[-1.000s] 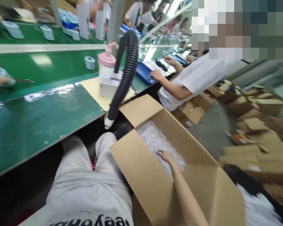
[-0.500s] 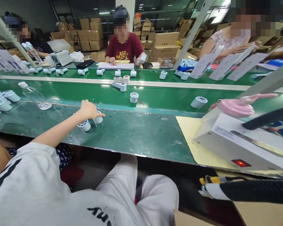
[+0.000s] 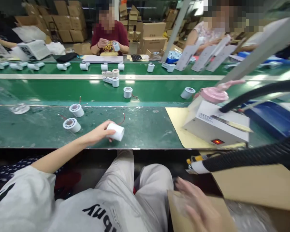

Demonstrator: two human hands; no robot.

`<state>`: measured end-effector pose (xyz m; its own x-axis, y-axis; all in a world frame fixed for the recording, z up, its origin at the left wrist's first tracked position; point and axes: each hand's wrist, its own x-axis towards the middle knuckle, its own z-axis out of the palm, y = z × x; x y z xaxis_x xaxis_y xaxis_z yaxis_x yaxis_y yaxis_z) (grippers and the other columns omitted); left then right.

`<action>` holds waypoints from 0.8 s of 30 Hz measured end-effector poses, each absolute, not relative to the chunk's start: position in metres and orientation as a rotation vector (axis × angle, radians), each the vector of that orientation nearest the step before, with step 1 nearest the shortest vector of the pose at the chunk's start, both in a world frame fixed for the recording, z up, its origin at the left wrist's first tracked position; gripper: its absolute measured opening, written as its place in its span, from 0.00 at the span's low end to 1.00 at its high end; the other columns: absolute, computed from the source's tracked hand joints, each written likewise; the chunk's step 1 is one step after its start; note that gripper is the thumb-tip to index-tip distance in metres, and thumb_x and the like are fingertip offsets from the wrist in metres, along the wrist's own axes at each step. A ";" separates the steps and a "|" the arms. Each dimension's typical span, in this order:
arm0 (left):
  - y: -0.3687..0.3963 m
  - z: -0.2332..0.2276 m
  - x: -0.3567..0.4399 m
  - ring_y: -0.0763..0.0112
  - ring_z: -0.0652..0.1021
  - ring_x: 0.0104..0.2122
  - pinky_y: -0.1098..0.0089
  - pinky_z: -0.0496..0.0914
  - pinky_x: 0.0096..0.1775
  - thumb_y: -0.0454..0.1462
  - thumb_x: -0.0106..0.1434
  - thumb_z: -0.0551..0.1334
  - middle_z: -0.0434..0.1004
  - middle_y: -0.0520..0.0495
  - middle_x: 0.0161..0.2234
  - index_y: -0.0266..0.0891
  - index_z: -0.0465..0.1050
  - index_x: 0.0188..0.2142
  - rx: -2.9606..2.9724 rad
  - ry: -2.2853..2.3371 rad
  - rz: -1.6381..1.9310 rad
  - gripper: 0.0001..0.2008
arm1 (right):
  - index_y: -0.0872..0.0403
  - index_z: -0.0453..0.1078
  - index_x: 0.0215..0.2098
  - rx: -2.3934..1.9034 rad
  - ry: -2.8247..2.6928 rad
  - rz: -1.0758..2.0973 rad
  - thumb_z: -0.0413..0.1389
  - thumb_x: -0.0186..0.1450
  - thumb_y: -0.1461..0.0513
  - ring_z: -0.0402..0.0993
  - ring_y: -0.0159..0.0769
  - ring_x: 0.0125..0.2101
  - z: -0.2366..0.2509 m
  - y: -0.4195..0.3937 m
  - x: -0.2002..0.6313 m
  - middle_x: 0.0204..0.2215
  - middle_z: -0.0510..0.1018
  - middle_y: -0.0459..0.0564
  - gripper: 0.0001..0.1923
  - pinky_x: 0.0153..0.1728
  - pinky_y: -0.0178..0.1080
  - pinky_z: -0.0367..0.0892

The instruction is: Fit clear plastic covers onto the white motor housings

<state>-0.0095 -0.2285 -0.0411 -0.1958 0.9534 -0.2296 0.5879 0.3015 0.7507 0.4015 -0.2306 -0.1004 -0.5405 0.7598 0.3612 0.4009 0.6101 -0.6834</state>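
White short-sleeved T-shirt with black lettering, pale grey trousers, bare forearms.

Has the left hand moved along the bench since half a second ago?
Yes. The left hand came toward the bench's near edge, now gripping a white cylinder.

Three white rolls sat on the near bench — one (image 3: 116,131) in a hand, two loose (image 3: 76,110) (image 3: 72,125). One grey machine (image 3: 215,122) — one cardboard box (image 3: 253,187).
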 end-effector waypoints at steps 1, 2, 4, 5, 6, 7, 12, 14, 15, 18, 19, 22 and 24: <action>-0.230 -0.051 0.009 0.59 0.81 0.36 0.63 0.76 0.33 0.52 0.65 0.54 0.80 0.38 0.41 0.36 0.66 0.53 1.319 1.698 0.714 0.25 | 0.44 0.68 0.64 -0.885 -2.216 0.596 0.57 0.72 0.55 0.80 0.50 0.46 -0.100 -0.237 0.391 0.52 0.78 0.56 0.23 0.41 0.47 0.79; -0.232 -0.062 0.028 0.61 0.80 0.32 0.65 0.75 0.30 0.53 0.65 0.54 0.80 0.39 0.37 0.36 0.67 0.51 1.227 1.498 0.728 0.25 | 0.43 0.67 0.66 -0.855 -2.252 0.460 0.58 0.71 0.56 0.79 0.51 0.46 -0.099 -0.241 0.377 0.52 0.78 0.57 0.25 0.41 0.48 0.79; -0.235 -0.081 0.061 0.67 0.77 0.25 0.69 0.72 0.25 0.54 0.62 0.57 0.77 0.43 0.32 0.36 0.69 0.47 0.972 1.115 0.696 0.25 | 0.43 0.66 0.67 -0.825 -2.311 0.203 0.58 0.70 0.58 0.77 0.53 0.47 -0.099 -0.244 0.351 0.54 0.76 0.58 0.27 0.43 0.50 0.78; -0.236 -0.088 0.075 0.70 0.75 0.24 0.70 0.71 0.23 0.55 0.61 0.59 0.76 0.45 0.31 0.37 0.70 0.45 0.860 0.967 0.649 0.25 | 0.43 0.67 0.66 -0.855 -2.335 0.122 0.58 0.70 0.59 0.76 0.53 0.48 -0.099 -0.244 0.340 0.55 0.75 0.58 0.27 0.43 0.51 0.77; -0.237 -0.092 0.086 0.72 0.73 0.23 0.72 0.69 0.23 0.56 0.60 0.61 0.75 0.47 0.31 0.37 0.71 0.44 0.804 0.876 0.590 0.25 | 0.43 0.68 0.66 -0.904 -2.356 0.069 0.57 0.69 0.60 0.74 0.53 0.48 -0.100 -0.242 0.333 0.57 0.74 0.59 0.26 0.44 0.52 0.77; -0.237 -0.094 0.094 0.73 0.73 0.24 0.72 0.69 0.24 0.55 0.59 0.63 0.75 0.48 0.32 0.38 0.72 0.43 0.829 0.847 0.533 0.24 | 0.44 0.70 0.64 -0.964 -2.374 0.042 0.58 0.69 0.61 0.73 0.53 0.48 -0.100 -0.241 0.329 0.57 0.74 0.59 0.25 0.44 0.53 0.76; -0.235 -0.083 0.109 0.66 0.75 0.39 0.66 0.72 0.44 0.45 0.61 0.68 0.76 0.48 0.39 0.39 0.77 0.41 1.518 0.994 0.561 0.14 | 0.50 0.78 0.40 -1.048 -2.419 0.430 0.61 0.65 0.67 0.73 0.54 0.51 -0.097 -0.241 0.340 0.56 0.75 0.59 0.08 0.46 0.54 0.76; -0.236 -0.081 0.110 0.64 0.76 0.41 0.64 0.71 0.46 0.45 0.62 0.69 0.76 0.46 0.41 0.40 0.78 0.45 1.672 1.065 0.643 0.15 | 0.51 0.76 0.36 -1.015 -2.325 0.723 0.63 0.66 0.62 0.76 0.52 0.52 -0.096 -0.244 0.344 0.54 0.76 0.59 0.01 0.46 0.51 0.77; -0.237 -0.082 0.110 0.63 0.76 0.42 0.63 0.71 0.47 0.47 0.60 0.71 0.76 0.45 0.42 0.41 0.78 0.47 1.698 1.081 0.682 0.19 | 0.51 0.76 0.35 -1.006 -2.244 0.832 0.63 0.68 0.59 0.77 0.50 0.51 -0.095 -0.245 0.345 0.53 0.76 0.58 0.04 0.46 0.50 0.78; -0.239 -0.091 0.111 0.61 0.76 0.43 0.60 0.72 0.49 0.51 0.52 0.76 0.74 0.45 0.44 0.44 0.79 0.51 1.733 1.054 0.752 0.30 | 0.51 0.75 0.31 -1.031 -1.989 0.977 0.57 0.72 0.58 0.80 0.46 0.47 -0.093 -0.249 0.343 0.47 0.79 0.56 0.12 0.46 0.47 0.77; -0.239 -0.095 0.112 0.60 0.76 0.44 0.59 0.73 0.49 0.52 0.50 0.77 0.74 0.44 0.44 0.44 0.80 0.51 1.756 1.034 0.746 0.30 | 0.51 0.76 0.30 -1.047 -1.924 0.995 0.56 0.73 0.58 0.80 0.45 0.45 -0.092 -0.250 0.343 0.45 0.80 0.56 0.14 0.46 0.47 0.77; -0.239 -0.104 0.112 0.57 0.76 0.48 0.56 0.73 0.53 0.51 0.52 0.76 0.74 0.41 0.47 0.45 0.80 0.52 1.825 0.951 0.709 0.29 | 0.51 0.76 0.25 -1.107 -1.771 1.088 0.58 0.71 0.56 0.82 0.44 0.41 -0.090 -0.251 0.343 0.39 0.82 0.54 0.17 0.42 0.45 0.77; -0.240 -0.106 0.112 0.54 0.76 0.52 0.54 0.71 0.57 0.48 0.55 0.75 0.75 0.38 0.53 0.44 0.78 0.55 1.828 0.879 0.697 0.30 | 0.51 0.76 0.22 -1.124 -1.661 1.191 0.60 0.70 0.54 0.83 0.45 0.41 -0.089 -0.249 0.346 0.36 0.83 0.53 0.19 0.39 0.43 0.78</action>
<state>0.1121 -0.2398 -0.1062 0.5783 0.8116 0.0832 0.2659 -0.2839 0.9212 0.3457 -0.2492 -0.0892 -0.2979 0.9494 0.0993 0.2107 0.1668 -0.9632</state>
